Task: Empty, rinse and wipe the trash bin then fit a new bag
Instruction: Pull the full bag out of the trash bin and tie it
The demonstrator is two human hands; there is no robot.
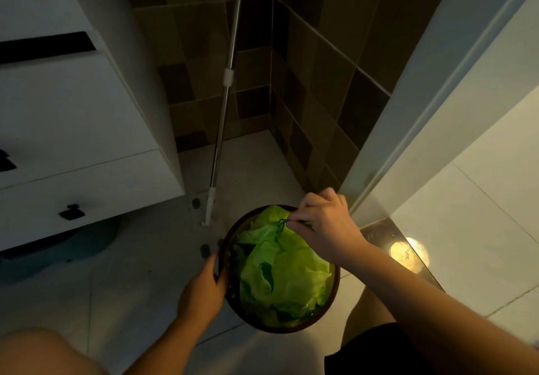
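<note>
Tiled floor (pixel 140 258): left hand (pixel 201 290) gripped the bin (pixel 335 287) rim; right hand (pixel 323 223) fingers (pixel 294 217) pinched the bag (pixel 280 272) drawstring, best lifted slowly, vertically.

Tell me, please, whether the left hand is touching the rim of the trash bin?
Touching. The head view shows the left hand against the left side of the trash bin at its dark rim, steadying it, with no gap visible, while the right hand pinches the green bag.
</note>
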